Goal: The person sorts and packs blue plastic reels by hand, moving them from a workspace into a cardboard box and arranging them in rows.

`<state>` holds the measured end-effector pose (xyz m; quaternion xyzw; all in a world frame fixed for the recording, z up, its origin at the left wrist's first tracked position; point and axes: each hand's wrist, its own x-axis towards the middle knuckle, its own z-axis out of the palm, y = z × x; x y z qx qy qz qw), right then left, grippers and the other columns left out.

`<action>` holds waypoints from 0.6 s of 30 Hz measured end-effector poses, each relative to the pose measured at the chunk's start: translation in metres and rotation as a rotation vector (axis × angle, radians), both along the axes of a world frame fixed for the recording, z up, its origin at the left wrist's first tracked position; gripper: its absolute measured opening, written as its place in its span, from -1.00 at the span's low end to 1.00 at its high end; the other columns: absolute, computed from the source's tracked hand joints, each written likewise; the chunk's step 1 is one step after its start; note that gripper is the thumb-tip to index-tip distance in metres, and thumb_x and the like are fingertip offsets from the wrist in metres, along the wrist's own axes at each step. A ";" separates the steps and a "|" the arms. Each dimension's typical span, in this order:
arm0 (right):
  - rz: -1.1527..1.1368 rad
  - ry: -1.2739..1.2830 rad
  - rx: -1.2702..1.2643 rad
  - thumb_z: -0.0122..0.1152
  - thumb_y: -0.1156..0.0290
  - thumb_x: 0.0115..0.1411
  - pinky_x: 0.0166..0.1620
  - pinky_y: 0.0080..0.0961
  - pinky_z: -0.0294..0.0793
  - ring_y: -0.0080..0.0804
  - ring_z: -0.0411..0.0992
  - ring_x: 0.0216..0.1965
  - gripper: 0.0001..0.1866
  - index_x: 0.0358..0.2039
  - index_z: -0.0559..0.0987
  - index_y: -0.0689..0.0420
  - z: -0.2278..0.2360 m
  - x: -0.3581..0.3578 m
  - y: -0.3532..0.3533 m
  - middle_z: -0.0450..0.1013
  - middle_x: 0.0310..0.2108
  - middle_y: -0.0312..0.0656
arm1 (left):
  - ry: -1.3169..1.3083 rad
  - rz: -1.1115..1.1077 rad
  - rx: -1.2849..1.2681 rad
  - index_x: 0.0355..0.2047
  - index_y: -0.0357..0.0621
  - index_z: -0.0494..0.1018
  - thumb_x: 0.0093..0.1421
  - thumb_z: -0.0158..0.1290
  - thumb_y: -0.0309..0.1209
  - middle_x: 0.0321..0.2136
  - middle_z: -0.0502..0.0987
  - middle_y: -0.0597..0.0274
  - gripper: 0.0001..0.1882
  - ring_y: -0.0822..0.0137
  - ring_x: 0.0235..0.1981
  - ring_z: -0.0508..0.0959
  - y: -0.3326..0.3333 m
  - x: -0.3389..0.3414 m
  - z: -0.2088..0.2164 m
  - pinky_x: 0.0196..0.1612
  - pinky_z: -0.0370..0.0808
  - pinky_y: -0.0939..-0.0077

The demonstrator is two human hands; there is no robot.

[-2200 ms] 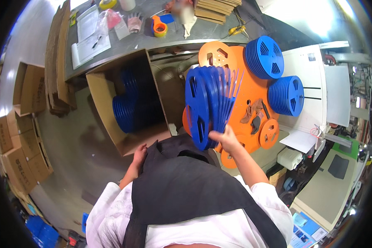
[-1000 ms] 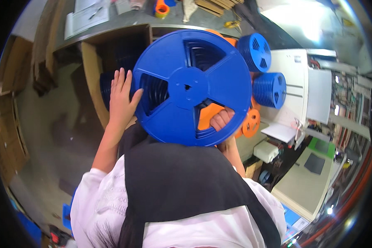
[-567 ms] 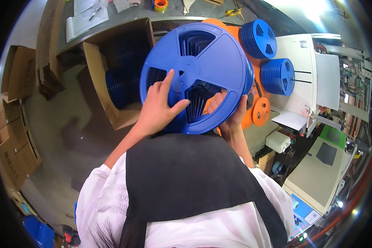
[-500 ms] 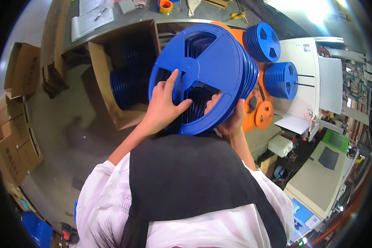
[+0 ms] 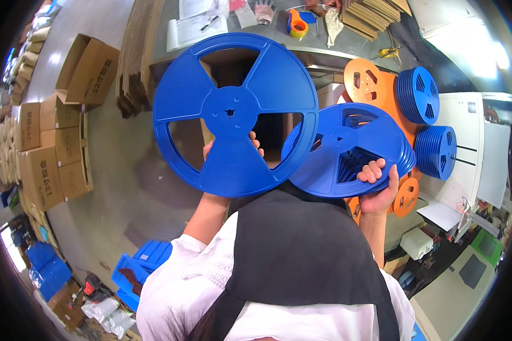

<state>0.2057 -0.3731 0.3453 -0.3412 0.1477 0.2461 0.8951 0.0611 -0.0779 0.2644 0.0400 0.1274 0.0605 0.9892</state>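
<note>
A single blue plastic reel disc (image 5: 233, 170), with wedge-shaped openings and a small centre hole, is raised upright before me on the left. My left hand (image 5: 256, 144) grips it from behind; fingertips show through the lower openings, and the palm is hidden. To its right, a tilted stack of similar blue reel discs (image 5: 318, 173) rests in my right hand (image 5: 379, 187), whose fingers curl through a opening near the stack's right rim. The single disc overlaps the stack's left edge in view and covers most of the cardboard box behind it.
Upright blue disc stacks (image 5: 417, 96) and orange reel discs (image 5: 363, 79) stand at the right beside a white cabinet (image 5: 466, 119). Orange tape (image 5: 297, 25) and papers lie on the far bench. Flattened cardboard (image 5: 145, 57), cartons (image 5: 42, 176) and blue bins (image 5: 148, 261) are at left.
One disc is now apart from the stack, lifted to the left in my left hand. The stack sits lower and farther right in my right hand. The whole view has shifted.
</note>
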 end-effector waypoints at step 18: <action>0.102 -0.104 -0.228 -0.11 0.16 0.30 -0.42 -0.54 0.19 -0.55 0.14 -0.57 -0.71 -0.31 0.33 0.16 0.006 0.026 -0.027 0.16 -0.57 -0.33 | 0.130 0.103 0.015 0.16 -0.26 0.25 0.22 -0.12 -0.09 0.01 0.44 -0.01 -0.38 0.12 -0.03 0.51 0.024 -0.017 -0.083 0.06 0.46 0.22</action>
